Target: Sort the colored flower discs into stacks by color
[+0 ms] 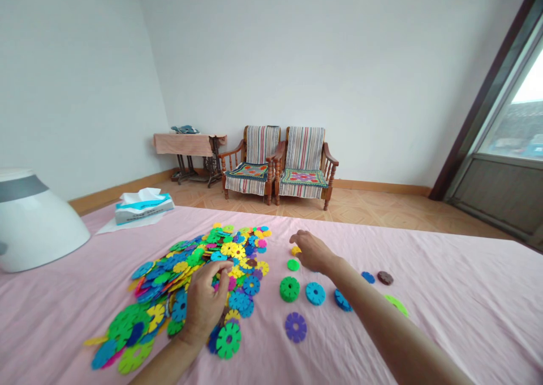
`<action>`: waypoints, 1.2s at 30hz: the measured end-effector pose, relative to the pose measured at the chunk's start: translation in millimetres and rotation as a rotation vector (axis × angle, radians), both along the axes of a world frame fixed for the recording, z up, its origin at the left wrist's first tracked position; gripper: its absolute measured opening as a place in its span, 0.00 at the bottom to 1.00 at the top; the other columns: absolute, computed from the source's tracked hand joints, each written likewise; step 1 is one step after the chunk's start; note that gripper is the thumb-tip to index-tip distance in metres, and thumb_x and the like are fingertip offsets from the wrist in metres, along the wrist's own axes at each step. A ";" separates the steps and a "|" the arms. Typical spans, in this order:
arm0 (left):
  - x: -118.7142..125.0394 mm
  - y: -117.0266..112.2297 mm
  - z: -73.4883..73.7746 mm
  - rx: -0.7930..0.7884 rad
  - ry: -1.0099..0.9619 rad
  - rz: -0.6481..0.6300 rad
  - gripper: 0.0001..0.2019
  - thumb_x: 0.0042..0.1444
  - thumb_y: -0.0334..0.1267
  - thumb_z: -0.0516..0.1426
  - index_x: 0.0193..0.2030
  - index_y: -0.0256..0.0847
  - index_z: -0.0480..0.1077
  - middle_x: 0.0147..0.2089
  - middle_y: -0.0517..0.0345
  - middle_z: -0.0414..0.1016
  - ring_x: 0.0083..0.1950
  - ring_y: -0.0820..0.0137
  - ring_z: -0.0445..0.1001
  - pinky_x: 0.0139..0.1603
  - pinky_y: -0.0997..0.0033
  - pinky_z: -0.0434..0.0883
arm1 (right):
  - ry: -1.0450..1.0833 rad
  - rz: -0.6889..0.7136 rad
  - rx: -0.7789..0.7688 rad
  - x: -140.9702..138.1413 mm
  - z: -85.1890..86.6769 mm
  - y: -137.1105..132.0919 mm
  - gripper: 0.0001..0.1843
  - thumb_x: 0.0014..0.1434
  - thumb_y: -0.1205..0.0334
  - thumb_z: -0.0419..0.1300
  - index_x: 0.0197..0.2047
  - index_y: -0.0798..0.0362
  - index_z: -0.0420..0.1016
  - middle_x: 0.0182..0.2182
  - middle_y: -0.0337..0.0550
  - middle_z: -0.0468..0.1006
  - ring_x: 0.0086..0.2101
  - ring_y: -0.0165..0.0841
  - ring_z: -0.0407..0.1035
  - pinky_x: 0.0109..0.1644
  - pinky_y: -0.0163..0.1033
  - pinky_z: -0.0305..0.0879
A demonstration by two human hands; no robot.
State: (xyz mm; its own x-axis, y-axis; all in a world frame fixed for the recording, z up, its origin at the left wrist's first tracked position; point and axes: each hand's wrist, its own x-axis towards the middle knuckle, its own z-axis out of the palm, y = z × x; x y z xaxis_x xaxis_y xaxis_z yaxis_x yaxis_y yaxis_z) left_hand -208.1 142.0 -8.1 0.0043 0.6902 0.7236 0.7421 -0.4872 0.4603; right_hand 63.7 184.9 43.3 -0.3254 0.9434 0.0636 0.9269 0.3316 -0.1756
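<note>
My left hand [207, 297] is over the big pile of colourful notched plastic discs [186, 266], with its fingers curled in toward the thumb; whether a disc is in the pinch is hidden. Farther forward and to the right, my right hand [314, 251] reaches down with bent fingers on a small yellow disc [296, 250]. Just nearer than it lies a light green disc [293, 265]. A row of a green stack [289, 289], a light blue stack [315, 293] and a blue stack [343, 300] follows, the last partly behind my right forearm. A purple disc [296, 327] lies in front.
Beyond my right forearm are a small blue disc [368, 277], a brown disc [385, 278] and a lime disc [396, 305]. A tissue box [144, 208] and a white appliance [38, 226] stand at left on the pink cloth [458, 294]. Two wooden chairs [303, 159] stand beyond.
</note>
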 end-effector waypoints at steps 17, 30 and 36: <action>-3.9 -1.4 5.3 0.005 -0.040 0.041 0.10 0.58 0.40 0.52 0.34 0.42 0.74 0.34 0.56 0.81 0.38 0.62 0.78 0.44 0.63 0.71 | 0.296 0.139 -0.050 -74.5 -13.7 -118.9 0.16 0.56 0.72 0.51 0.45 0.53 0.73 0.41 0.49 0.75 0.43 0.39 0.70 0.45 0.40 0.64; -6.9 3.6 0.0 -0.063 -0.065 0.039 0.10 0.56 0.41 0.51 0.34 0.43 0.73 0.35 0.55 0.81 0.39 0.62 0.79 0.42 0.65 0.74 | 0.350 0.093 -0.020 -127.8 -23.8 -89.2 0.18 0.53 0.63 0.57 0.49 0.53 0.69 0.45 0.52 0.71 0.39 0.42 0.72 0.39 0.43 0.68; -5.6 3.4 0.0 -0.067 -0.062 0.033 0.11 0.57 0.41 0.51 0.34 0.43 0.74 0.35 0.55 0.81 0.38 0.63 0.79 0.41 0.65 0.74 | 0.358 0.089 -0.040 -127.9 -30.4 -89.7 0.15 0.54 0.66 0.56 0.47 0.54 0.71 0.46 0.53 0.71 0.40 0.41 0.72 0.40 0.42 0.68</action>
